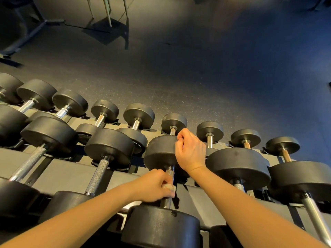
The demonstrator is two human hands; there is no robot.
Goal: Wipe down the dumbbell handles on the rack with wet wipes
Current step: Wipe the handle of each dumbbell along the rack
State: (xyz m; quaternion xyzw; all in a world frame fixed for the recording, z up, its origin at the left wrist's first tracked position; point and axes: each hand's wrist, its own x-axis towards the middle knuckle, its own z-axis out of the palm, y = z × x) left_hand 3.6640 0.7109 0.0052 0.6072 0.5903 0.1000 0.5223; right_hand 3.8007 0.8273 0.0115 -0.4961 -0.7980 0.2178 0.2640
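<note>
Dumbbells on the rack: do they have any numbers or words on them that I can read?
Nothing here can be read.
On the far-row dumbbell heads: two carry a tiny dark mark on top, too small and blurred to read.
On the dumbbell gripped by the right hand: no lettering shows.
On the wipe held by the left hand: no print shows.
On the rack: no label shows.

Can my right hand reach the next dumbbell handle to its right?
Probably yes: the right hand grips the dumbbell head just beside it, and that handle lies bare between its heads.
</note>
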